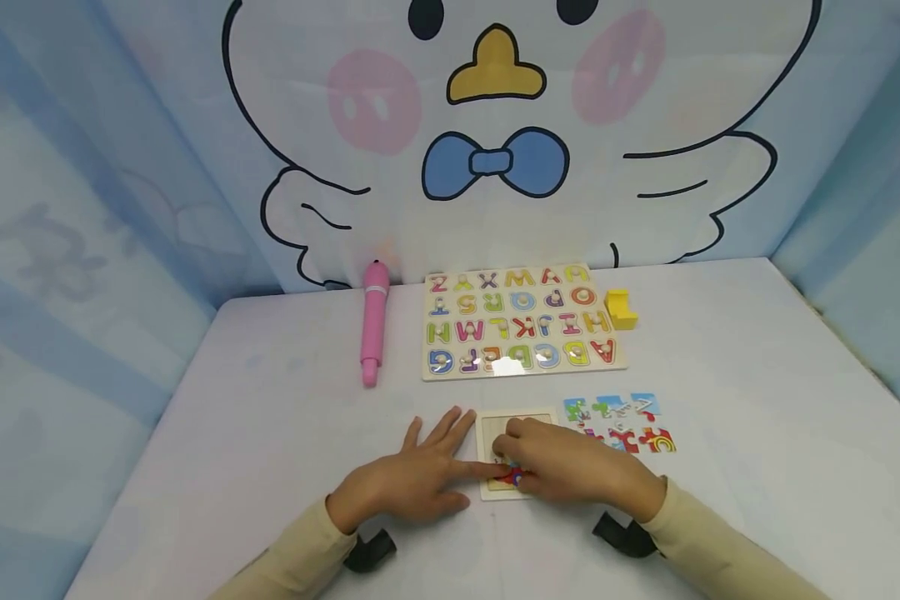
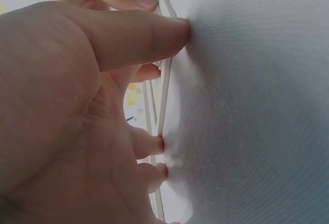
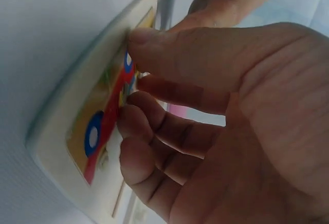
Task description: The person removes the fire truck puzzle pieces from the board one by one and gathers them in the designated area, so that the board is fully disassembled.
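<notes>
A small wooden puzzle tray [image 1: 487, 429] lies at the front of the table, between the hands. Red and blue puzzle pieces [image 3: 108, 126] showing a vehicle's wheels sit in its near part. My left hand [image 1: 420, 479] is spread flat at the tray's left side, its index finger reaching over the rim to the pieces. Curled over the tray, my right hand [image 1: 570, 462] pinches a puzzle piece, mostly hidden by its fingers, at the near part. Several loose puzzle pieces [image 1: 621, 439] lie in two rows right of the tray, partly behind the right hand.
Behind the tray lies a wooden alphabet board [image 1: 525, 337]. A pink pen-shaped toy [image 1: 374, 321] is left of it, and a yellow block [image 1: 619, 310] stands at its right edge. A printed curtain [image 1: 495, 225] hangs along the table's back edge.
</notes>
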Motion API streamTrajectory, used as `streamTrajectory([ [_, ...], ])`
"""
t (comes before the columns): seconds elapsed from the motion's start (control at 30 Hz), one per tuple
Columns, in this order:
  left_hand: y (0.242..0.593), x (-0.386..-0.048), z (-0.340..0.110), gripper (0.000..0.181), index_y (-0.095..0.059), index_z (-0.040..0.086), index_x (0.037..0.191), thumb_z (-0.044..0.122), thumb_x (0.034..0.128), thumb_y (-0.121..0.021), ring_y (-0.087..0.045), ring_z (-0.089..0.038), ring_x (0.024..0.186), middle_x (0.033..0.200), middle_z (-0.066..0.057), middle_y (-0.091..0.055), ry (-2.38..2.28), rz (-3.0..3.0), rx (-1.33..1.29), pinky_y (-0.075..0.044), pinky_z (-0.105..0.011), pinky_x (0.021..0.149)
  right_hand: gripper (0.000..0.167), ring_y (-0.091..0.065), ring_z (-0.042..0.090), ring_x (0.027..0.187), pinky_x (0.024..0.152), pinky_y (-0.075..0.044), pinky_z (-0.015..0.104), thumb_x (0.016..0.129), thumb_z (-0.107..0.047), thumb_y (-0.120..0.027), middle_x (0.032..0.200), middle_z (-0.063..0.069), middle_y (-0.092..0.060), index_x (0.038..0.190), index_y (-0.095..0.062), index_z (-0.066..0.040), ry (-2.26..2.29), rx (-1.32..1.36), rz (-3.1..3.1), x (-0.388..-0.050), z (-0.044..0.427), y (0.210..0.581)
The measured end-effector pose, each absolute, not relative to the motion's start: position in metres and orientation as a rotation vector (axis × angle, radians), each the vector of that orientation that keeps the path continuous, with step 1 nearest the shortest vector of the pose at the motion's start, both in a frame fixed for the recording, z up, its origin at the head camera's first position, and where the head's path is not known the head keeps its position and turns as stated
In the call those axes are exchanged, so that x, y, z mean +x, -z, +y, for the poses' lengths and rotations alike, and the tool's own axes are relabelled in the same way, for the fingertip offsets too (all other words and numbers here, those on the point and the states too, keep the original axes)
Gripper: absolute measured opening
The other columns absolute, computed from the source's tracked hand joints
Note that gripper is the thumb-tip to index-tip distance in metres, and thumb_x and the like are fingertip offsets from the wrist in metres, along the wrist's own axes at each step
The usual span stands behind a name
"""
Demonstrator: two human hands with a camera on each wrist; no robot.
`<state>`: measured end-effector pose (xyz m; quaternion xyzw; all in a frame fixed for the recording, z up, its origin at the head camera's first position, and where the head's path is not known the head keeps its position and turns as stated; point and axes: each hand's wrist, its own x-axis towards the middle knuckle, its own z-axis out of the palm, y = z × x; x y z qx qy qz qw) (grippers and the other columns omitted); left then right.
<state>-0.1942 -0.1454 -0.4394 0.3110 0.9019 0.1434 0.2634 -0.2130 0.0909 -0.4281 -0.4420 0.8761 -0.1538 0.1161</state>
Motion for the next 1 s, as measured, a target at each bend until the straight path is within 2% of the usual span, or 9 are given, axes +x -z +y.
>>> streamTrajectory([
  [0.17,0.438,-0.195,-0.145,0.058,-0.046,0.05,0.15,0.028,0.1002,-0.065,0.006,-0.031,0.157,0.171,-0.011,-0.006,-0.382,2.427,0.839,-0.002,-0.071,0.116,0.022,-0.049,0.007,0.08,0.072,-0.049,0.027,0.087,-0.007,-0.077,0.091,-0.006,-0.054,0.105,-0.065,-0.009,0.458,-1.309,2.587,-0.21,0.088,0.431],
  [0.43,0.435,-0.196,-0.149,0.058,-0.049,0.047,0.149,0.022,0.0999,-0.065,0.007,-0.033,0.157,0.171,-0.015,-0.004,-0.423,2.388,0.888,-0.002,-0.073,0.115,0.026,-0.052,0.01,0.084,0.076,-0.051,0.03,0.088,-0.007,-0.077,0.095,-0.004,-0.057,0.11,-0.064,-0.008,0.444,-1.235,2.582,-0.209,0.086,0.433],
  [0.7,0.428,-0.201,-0.158,0.048,-0.061,0.043,0.141,0.019,0.0997,-0.065,0.008,-0.033,0.157,0.171,-0.014,-0.005,-0.483,2.309,0.947,0.0,-0.074,0.114,0.028,-0.051,0.01,0.086,0.077,-0.051,0.03,0.089,-0.007,-0.077,0.097,-0.005,-0.055,0.113,-0.062,-0.009,0.455,-1.209,2.567,-0.209,0.086,0.434],
  [1.0,0.431,-0.207,-0.16,0.041,-0.067,0.043,0.133,0.02,0.0998,-0.066,0.01,-0.031,0.157,0.172,-0.009,-0.007,-0.504,2.257,0.927,0.004,-0.073,0.114,0.03,-0.051,0.009,0.084,0.075,-0.05,0.03,0.087,-0.005,-0.078,0.093,-0.007,-0.054,0.107,-0.056,-0.013,0.523,-1.19,2.554,-0.21,0.086,0.434],
])
